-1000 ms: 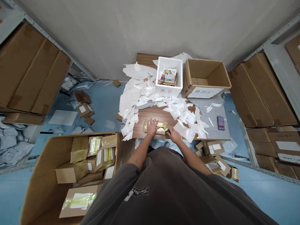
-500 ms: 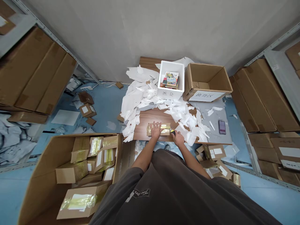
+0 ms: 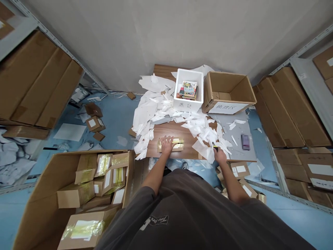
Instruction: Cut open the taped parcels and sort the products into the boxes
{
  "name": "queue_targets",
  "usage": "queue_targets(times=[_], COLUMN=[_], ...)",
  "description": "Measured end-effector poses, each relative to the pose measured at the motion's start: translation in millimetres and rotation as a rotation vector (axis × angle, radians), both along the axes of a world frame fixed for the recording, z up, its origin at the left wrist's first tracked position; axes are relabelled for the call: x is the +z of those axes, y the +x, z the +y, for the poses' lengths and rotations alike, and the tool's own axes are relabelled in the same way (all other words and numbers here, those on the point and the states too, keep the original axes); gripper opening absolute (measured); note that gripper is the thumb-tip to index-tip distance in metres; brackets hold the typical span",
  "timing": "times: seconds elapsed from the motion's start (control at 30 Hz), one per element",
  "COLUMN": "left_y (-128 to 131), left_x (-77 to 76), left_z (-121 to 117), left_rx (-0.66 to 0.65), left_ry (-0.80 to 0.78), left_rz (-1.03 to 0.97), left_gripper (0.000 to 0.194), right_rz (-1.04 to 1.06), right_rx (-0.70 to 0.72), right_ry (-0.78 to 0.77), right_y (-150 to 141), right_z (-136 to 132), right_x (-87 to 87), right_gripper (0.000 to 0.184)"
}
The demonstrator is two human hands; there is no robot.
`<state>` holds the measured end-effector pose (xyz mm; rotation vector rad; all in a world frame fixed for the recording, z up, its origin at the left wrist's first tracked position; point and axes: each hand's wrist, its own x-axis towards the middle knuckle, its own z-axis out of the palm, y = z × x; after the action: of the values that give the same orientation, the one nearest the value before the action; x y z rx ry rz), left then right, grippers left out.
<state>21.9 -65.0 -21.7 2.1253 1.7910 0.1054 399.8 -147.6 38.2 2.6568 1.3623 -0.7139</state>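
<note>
Small parcel (image 3: 178, 147) pressed onto wooden table (image 3: 186, 130) under spread fingers of left hand (image 3: 167, 146); parcel's left part hidden by them. Knife (image 3: 215, 148) gripped in right hand (image 3: 221, 156), well apart from parcel; handle mostly covered by fingers, blade hard to make out. Purple thing (image 3: 245, 142) right of right fingers blurred. Torn white paper (image 3: 205, 133) strewn beyond both hands. White tub (image 3: 188, 106) and cardboard box (image 3: 232, 107) set farther beyond fingers. Left of left fingers, big carton (image 3: 33, 194) cut off by frame. Parcel wrapped in shiny yellowish tape.
</note>
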Motion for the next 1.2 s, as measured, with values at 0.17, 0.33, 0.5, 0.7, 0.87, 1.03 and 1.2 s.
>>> queue_targets(times=[0.17,0.33,0.5,0.7,0.87,1.03,1.2], left_y=[-10,-9,-9,-8,-15,-10,9], left_x=[-0.3,-0.3,3.0,1.5,-8.4,-9.5,7.9], left_z=[0,-2,-2,1,5,6,-5], left_rx=[-0.004,0.004,0.018,0.037,0.029,0.04,0.076], left_ry=[0.015,0.032,0.058,0.092,0.134,0.13,0.008], left_rz=[0.011,0.024,0.04,0.04,0.063,0.064,0.136], left_gripper=[0.066,0.066,0.063,0.06,0.059,0.061,0.065], right_rz=[0.452,0.844,0.717,0.384,0.337,0.456,1.061], right_rx=[-0.101,-0.41,-0.452,-0.415,-0.462,-0.481,-0.355], right_ry=[0.226,0.334,0.338,0.223,0.202,0.325,0.075], right_y=[11,-58,-52,-11,17,-23,-157], right_z=[-16,-22,-14,16,24,10,8], right_x=[-7.1,-34.0,-60.6,-99.2,-112.2,-97.5,-85.7], right_gripper=[0.061,0.069,0.065,0.055,0.048,0.058,0.091])
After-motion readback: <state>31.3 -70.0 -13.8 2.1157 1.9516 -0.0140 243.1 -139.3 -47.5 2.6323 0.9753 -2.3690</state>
